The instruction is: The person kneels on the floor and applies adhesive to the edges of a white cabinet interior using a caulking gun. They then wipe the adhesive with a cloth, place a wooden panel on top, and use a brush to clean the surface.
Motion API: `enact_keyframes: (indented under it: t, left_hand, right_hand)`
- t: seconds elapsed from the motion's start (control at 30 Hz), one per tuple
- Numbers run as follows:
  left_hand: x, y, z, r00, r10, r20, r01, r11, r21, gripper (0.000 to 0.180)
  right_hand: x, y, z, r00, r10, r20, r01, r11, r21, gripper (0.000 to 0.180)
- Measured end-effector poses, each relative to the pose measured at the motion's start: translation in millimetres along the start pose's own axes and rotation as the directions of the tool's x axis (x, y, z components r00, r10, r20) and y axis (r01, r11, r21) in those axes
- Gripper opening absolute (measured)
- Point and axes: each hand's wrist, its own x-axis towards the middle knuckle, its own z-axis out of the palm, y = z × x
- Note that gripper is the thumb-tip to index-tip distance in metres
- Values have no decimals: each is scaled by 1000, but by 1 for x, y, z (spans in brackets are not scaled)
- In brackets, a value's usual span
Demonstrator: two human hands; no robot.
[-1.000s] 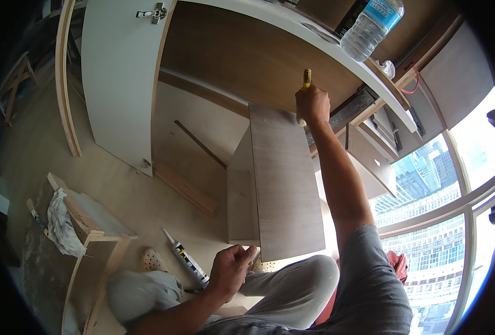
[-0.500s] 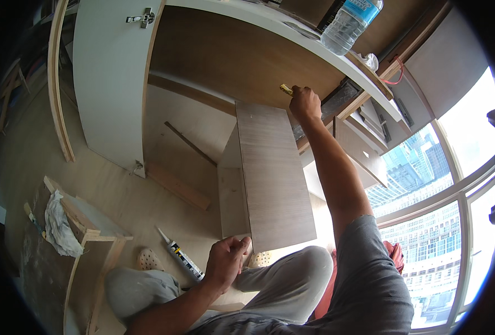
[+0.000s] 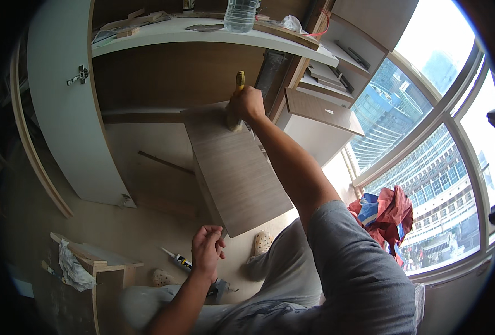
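Note:
A long box with a grey-brown wood-grain top (image 3: pixel 236 173) stands slanted in front of me. My right hand (image 3: pixel 247 104) is closed round a paintbrush (image 3: pixel 240 81) with a yellow handle, its pale bristles down at the box's far end. At the near left corner, my left hand (image 3: pixel 205 249) has its fingers bent in a loose pinch on the box's edge. Below that hand, a sealant tube in a caulking gun (image 3: pixel 219 289) lies on the floor, partly hidden by my wrist.
A white shelf (image 3: pixel 163 34) behind the box carries a water bottle (image 3: pixel 240 15), a scraper (image 3: pixel 204 28) and wood scraps. An open white cabinet door (image 3: pixel 63 111) stands left. Nearer is a wooden stand (image 3: pixel 105 262) with a crumpled rag (image 3: pixel 75 267). Windows are at right.
My right hand has brought the brush from beyond the box onto its far end. The view has shifted, and my left hand stays by the near corner with its fingers slightly looser.

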Motion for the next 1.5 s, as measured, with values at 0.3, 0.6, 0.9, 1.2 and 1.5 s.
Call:
enact_keyframes:
  t: [0.3,0.6,0.9,1.2,1.5]
  left_hand:
    - [18,-8,1,998,28,-61,-24,997,68,18]
    - [2,-6,-15,989,93,-117,-81,991,103,35]
    - [27,-18,-36,976,172,-130,-157,981,112,26]
    - [14,-11,-57,960,215,-179,-204,976,79,12]
    - [26,-14,-63,942,258,-214,-214,954,210,33]
  right_hand:
    - [-157,-43,30,822,-488,294,420,868,267,21]
    - [-124,44,-70,959,-173,-223,128,971,-202,19]
    - [-256,-11,-17,869,-472,151,413,858,305,22]
    - [-215,105,-145,988,133,-81,-101,942,321,28]
    - [-285,65,-132,971,-217,97,118,794,596,24]
